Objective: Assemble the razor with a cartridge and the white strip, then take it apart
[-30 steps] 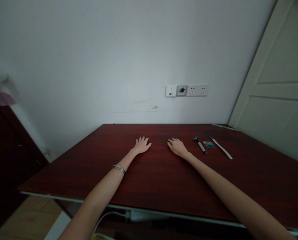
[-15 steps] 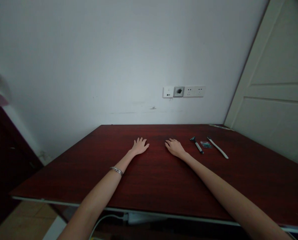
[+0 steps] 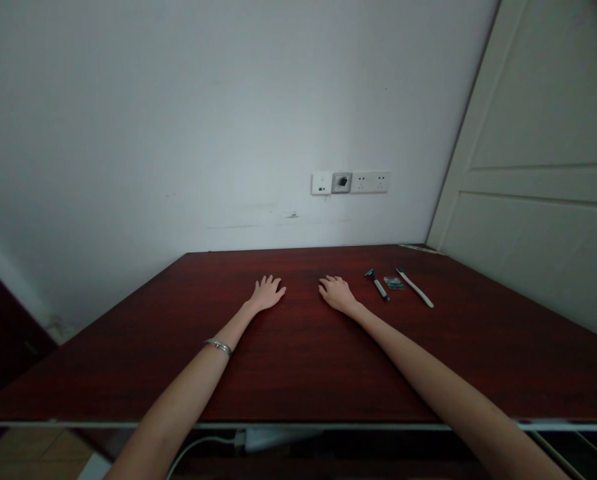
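Observation:
My left hand [image 3: 267, 293] lies flat on the dark red table [image 3: 303, 353], fingers spread, holding nothing. A silver bracelet [image 3: 219, 346] sits on that forearm. My right hand [image 3: 336, 292] rests palm down a short way to its right, fingers apart and empty. Just right of my right hand lies a razor [image 3: 377, 285] with a dark head and white handle. Beside it sit a small teal blade cartridge pack [image 3: 393, 283] and a long white stick-like item [image 3: 415, 288].
A white wall with a row of sockets [image 3: 351, 183] stands behind the table. A pale door [image 3: 543, 200] borders the table's right side. Dark furniture [image 3: 3, 333] is at the left. A white cable and power strip [image 3: 258, 440] hang under the near edge.
The view has swung to the right, so everything sits further left in frame. Both hands stay flat on the table in the same spots beside the razor.

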The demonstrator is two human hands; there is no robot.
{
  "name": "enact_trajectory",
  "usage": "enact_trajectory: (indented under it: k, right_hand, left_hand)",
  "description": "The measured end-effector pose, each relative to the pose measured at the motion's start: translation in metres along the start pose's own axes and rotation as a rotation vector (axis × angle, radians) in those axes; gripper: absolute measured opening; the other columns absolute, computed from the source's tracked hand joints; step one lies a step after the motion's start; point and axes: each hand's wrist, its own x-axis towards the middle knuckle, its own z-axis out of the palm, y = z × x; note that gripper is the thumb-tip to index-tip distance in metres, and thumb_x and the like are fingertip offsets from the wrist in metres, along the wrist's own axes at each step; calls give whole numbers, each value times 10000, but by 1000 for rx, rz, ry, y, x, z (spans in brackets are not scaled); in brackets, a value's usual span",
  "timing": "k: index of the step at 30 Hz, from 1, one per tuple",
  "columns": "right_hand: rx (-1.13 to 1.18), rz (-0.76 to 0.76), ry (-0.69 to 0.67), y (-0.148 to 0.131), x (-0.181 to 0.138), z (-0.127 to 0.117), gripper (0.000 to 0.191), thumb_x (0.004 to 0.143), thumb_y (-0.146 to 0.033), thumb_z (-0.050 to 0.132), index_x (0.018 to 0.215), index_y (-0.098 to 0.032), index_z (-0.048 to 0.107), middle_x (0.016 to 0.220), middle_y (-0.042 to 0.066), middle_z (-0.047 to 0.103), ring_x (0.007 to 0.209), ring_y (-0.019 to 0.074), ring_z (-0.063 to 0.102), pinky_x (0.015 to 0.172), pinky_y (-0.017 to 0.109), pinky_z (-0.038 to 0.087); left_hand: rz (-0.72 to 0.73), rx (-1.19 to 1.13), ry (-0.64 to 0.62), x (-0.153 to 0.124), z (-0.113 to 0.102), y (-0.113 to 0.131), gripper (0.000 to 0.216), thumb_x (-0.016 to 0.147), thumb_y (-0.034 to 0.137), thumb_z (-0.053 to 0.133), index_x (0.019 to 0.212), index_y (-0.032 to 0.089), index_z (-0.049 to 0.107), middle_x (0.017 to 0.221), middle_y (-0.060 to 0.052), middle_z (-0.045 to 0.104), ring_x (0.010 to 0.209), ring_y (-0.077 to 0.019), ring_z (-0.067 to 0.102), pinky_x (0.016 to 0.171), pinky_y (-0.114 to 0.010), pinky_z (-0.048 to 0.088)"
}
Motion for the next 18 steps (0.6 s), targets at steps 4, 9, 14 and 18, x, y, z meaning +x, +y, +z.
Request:
enact_trajectory:
  k: [4, 9, 14, 18]
  right_hand:
    - [-22, -12, 42, -2, -1, 0, 423, 880, -339, 310, 1215, -145, 481, 1234, 146, 510, 1126, 288, 424, 894, 406, 336]
    - [-90, -40, 98, 0, 0, -17, 391, 867, -319, 350, 1189, -140, 481, 1145, 151, 551, 1068, 281, 455, 852, 385, 374]
    - [-95, 77, 167, 37, 1, -58, 336, 876, -329, 327, 1074, -184, 557, 1137, 135, 535, 1064, 250, 472, 780, 320, 424]
    - [-112, 272, 114, 102, -8, -91, 292, 820, -324, 406, 962, -184, 619, 1019, 117, 603, 909, 243, 576, 727, 325, 431]
  left_hand:
    - [4, 14, 1, 1, 0, 0, 602, 852, 536, 240, 1325, 179, 345, 1432, -149, 252, 1320, -333, 175, 1024, -517, 166]
    - [-7, 26, 13, 1, 1, 1, 598, 851, 535, 244, 1319, 180, 357, 1427, -153, 264, 1318, -334, 184, 1018, -518, 177]
    - [-28, 7, 14, 2, -1, 5, 567, 850, 504, 276, 1305, 181, 376, 1425, -142, 274, 1316, -332, 194, 1016, -522, 190]
    - [-70, -37, 37, 2, -6, 18, 479, 830, 422, 361, 1219, 170, 482, 1391, -144, 339, 1284, -350, 264, 985, -547, 243]
